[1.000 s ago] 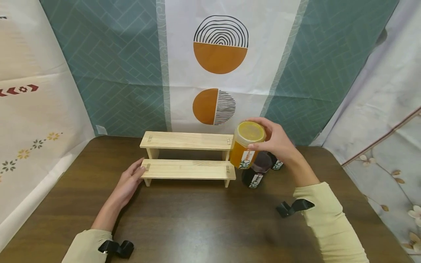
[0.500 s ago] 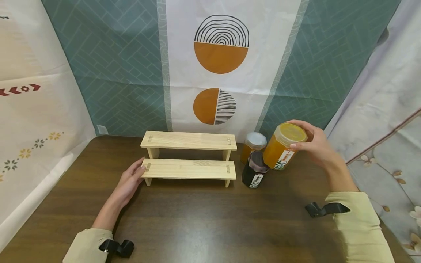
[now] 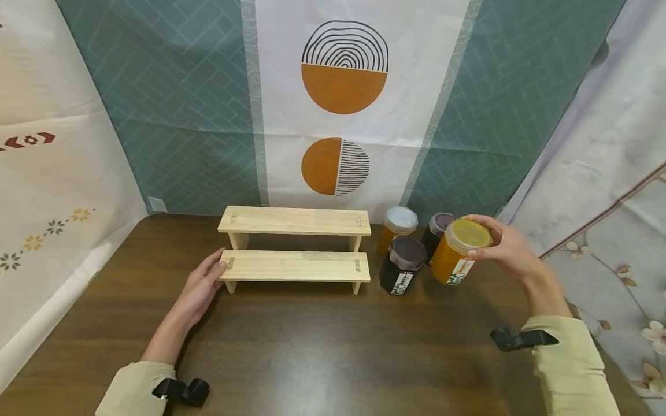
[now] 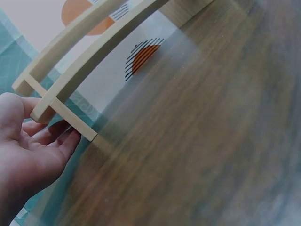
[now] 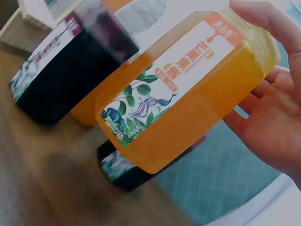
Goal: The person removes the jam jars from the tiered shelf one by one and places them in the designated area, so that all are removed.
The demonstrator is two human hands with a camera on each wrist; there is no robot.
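Observation:
My right hand [image 3: 512,254] grips an orange-filled jar [image 3: 448,257] with a yellowish lid, thumb and fingers around its upper part. The jar tilts slightly, its white label [image 5: 176,75] showing in the right wrist view. It stands close over the table, right of two dark purple jars, the front one [image 3: 398,268] and the rear one [image 3: 435,234], whose lower part it overlaps. My left hand [image 3: 199,292] holds the left end of a two-step wooden shelf [image 3: 296,267], thumb at the lower board's end and fingers against the leg [image 4: 75,120].
Another orange jar [image 3: 388,237] with a whitish lid stands behind the front dark jar, near the shelf's right end. The brown wooden table [image 3: 333,346] backs onto a patterned cloth [image 3: 447,144]. More cloth hangs along the left and right sides.
My right hand has carried the orange jar from beside the shelf to the right, then lower. The jars behind it have come into view. The left hand stays at the shelf.

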